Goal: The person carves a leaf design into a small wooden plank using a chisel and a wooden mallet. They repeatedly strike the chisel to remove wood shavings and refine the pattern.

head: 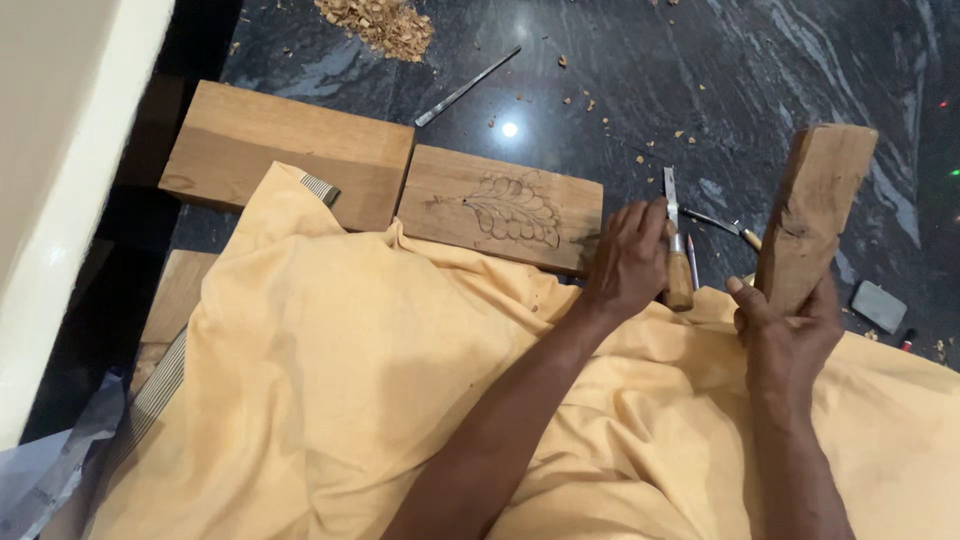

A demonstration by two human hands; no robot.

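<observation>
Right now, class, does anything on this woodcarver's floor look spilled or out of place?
Yes: a heap of wood shavings lies on the dark floor, with loose chips scattered beyond it. A metal tool lies alone, apart from the hands.

Left hand point(628, 262) extended forward, back of hand uppermost, fingers curled closed in a grip, apparently tight; forearm bare, running diagonally. Right hand point(790, 335) raised beside it, fingers wrapped closed, thumb up, wrist straight.
</observation>
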